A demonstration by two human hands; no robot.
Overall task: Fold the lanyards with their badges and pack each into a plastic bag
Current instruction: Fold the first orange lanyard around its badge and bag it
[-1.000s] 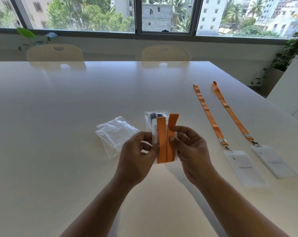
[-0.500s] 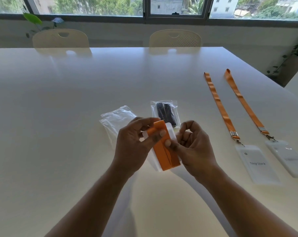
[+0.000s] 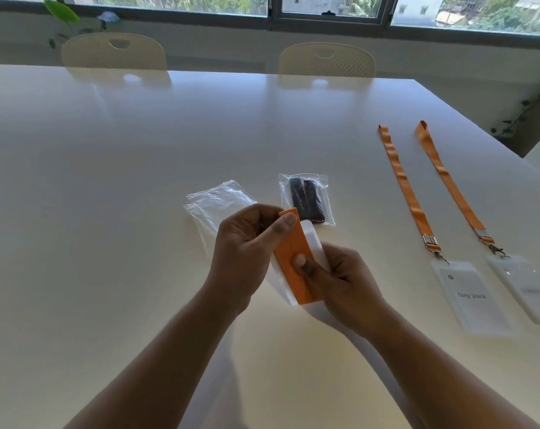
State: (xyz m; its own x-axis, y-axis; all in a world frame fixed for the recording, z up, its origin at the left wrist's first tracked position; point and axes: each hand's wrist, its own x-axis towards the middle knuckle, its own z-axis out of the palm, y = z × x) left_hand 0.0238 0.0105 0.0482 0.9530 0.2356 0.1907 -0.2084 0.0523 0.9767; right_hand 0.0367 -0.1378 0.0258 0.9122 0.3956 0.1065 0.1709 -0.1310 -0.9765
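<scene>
Left hand (image 3: 247, 252) and right hand (image 3: 340, 283) hover above the tabletop (image 3: 107, 212), each pinching the folded orange lanyard (image 3: 296, 258) against its badge (image 3: 312, 238), thumbs on top. Two unfolded lanyards (image 3: 405, 187) lie flat at right. Empty plastic bags (image 3: 216, 199) and one packed bag (image 3: 306, 199) lie just beyond the hands.

head-worn view, looking forward and down, table (image 3: 107, 212) close

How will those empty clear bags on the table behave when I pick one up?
Probably floppy and very light: the empty bags lie thin and crinkled on the table. Likely slippery, as the film looks glossy. They seem stacked, so two may lift together.
</scene>
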